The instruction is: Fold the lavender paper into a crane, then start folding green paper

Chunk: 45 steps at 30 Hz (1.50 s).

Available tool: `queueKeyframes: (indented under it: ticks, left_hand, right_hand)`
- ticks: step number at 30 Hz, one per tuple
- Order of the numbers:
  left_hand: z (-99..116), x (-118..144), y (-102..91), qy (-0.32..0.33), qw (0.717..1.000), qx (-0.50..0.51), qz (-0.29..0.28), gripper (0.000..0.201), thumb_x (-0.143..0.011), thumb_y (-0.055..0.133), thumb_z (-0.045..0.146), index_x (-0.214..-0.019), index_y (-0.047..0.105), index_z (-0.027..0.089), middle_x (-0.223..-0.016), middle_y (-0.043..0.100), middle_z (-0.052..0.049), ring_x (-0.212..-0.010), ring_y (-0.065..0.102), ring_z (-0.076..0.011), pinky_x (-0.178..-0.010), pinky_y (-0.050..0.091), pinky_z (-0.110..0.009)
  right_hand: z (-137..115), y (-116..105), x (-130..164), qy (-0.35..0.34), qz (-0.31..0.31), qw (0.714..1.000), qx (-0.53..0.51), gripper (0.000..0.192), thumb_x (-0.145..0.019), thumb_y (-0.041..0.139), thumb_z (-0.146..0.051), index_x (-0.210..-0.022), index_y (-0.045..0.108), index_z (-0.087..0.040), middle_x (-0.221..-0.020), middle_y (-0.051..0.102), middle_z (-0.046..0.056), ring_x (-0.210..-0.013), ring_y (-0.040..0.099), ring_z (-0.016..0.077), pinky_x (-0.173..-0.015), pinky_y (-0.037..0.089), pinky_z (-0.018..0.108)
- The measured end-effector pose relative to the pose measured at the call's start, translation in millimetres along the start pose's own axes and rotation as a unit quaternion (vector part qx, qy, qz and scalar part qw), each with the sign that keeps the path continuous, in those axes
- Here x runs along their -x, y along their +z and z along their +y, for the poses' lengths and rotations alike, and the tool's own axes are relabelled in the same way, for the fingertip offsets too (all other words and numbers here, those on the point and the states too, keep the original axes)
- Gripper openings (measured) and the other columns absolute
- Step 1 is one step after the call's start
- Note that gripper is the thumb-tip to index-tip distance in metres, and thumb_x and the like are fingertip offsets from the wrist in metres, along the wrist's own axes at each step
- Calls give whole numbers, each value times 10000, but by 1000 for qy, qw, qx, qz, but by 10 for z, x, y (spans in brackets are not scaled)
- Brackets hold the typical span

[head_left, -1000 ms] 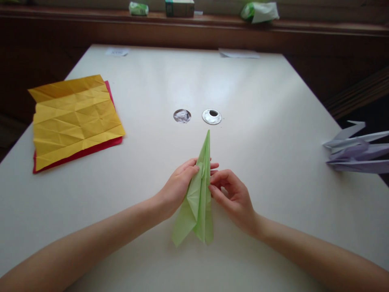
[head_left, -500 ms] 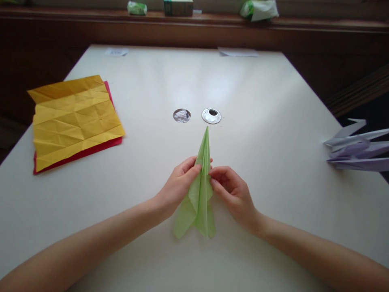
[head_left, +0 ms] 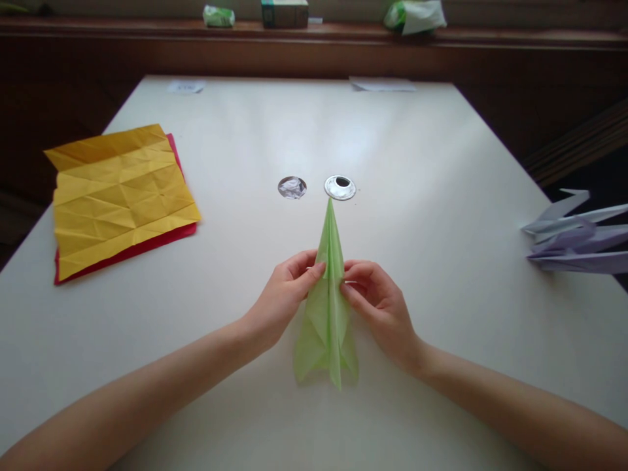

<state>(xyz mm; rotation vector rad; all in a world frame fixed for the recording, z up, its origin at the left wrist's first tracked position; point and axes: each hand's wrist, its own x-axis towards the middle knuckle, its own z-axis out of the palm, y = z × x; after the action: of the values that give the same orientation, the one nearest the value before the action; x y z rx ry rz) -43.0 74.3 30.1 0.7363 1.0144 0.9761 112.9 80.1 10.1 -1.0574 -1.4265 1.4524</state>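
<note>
A light green sheet of folded paper [head_left: 330,314] is held above the white table, its narrow point facing away from me and its loose layers fanning out toward me. My left hand [head_left: 287,291] pinches its left edge, thumb on top and fingers behind. On the opposite edge my right hand [head_left: 380,307] has thumb and fingertips closed on the paper. Lengthwise pleats run down the middle of the green paper, and the fingers behind it are partly hidden.
A creased yellow sheet [head_left: 122,203] lies over a red sheet [head_left: 63,273] at left. White and lilac folded paper figures [head_left: 579,245] stand at the right edge. Two round holes, one with a metal ring [head_left: 333,194], pierce the table [head_left: 235,144]. Small packages [head_left: 285,13] sit on the ledge behind.
The green paper has spread wider at its near end, with its layers turned and its tip shifted slightly left and away. My right fingers have moved slightly right, staying on its edge.
</note>
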Motion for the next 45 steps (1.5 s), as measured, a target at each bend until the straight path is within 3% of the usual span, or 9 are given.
queueKeyframes:
  ticks: [7,13,21,24,28,32,35,39,45]
  left_hand:
    - [91,-59,-86,18,999,-40,-3,352,-762,570,271,-1102,522,199,-989,613,-49,-897,568,-168,-775,436,-292]
    - [271,-153,-255,94,983,-156,-4,560,-688,623,215,-1204,406,244,-872,594,-15,-759,569,-131,-678,453,-254]
    - [281,-176,-343,66,955,-284,-46,293,-689,618,238,-962,520,194,-798,581,-14,-687,558,-121,-572,433,-206]
    - [284,-169,-353,71,940,-331,-47,303,-698,610,256,-982,512,211,-808,574,-6,-632,534,-106,-551,424,-209]
    - [238,-153,-366,110,879,-456,-87,278,-741,567,256,-1018,541,248,-775,574,5,-692,540,-134,-652,421,-249]
    - [93,-173,-377,228,779,-573,-111,225,-738,586,252,-963,592,236,-899,580,-38,-852,518,-183,-773,401,-306]
    - [-31,-187,-363,320,739,-582,-117,281,-768,560,194,-1045,566,241,-1039,545,-57,-940,494,-178,-811,406,-310]
    - [-136,-186,-334,378,704,-588,-128,249,-817,495,135,-1025,579,243,-1000,554,-42,-925,495,-151,-783,425,-289]
    - [-175,-195,-344,360,711,-597,-95,165,-835,509,252,-957,616,219,-912,567,-41,-837,489,-141,-735,438,-273]
  right_hand:
    - [-129,-121,-110,28,-21,998,60,124,-768,596,-283,-845,530,-212,-854,595,13,-742,588,128,-646,501,265]
    - [-350,-337,-325,37,-146,970,190,51,-759,571,-235,-789,561,-195,-798,611,10,-708,588,134,-636,486,273]
    - [-407,-520,-437,40,-237,928,284,50,-736,544,-178,-743,586,-204,-744,623,-9,-662,569,117,-582,454,239]
    - [-374,-552,-453,47,-261,917,298,67,-726,534,-171,-738,585,-212,-725,619,-18,-639,557,113,-564,443,234]
    - [-325,-563,-456,53,-290,901,319,104,-717,515,-146,-720,590,-218,-685,604,-31,-603,534,104,-535,417,222]
    - [-322,-530,-444,39,-279,901,330,148,-724,482,-118,-713,593,-214,-686,602,-35,-605,526,99,-545,407,216]
    - [-331,-495,-442,27,-265,900,344,148,-738,481,-122,-742,600,-211,-706,598,-31,-635,527,97,-573,405,213]
    - [-297,-463,-444,6,-252,900,356,129,-755,494,-132,-790,599,-198,-789,593,-3,-684,530,102,-600,406,217]
    - [-288,-424,-374,-88,-242,863,434,147,-789,479,-122,-771,607,-193,-822,587,20,-741,516,122,-646,387,236]
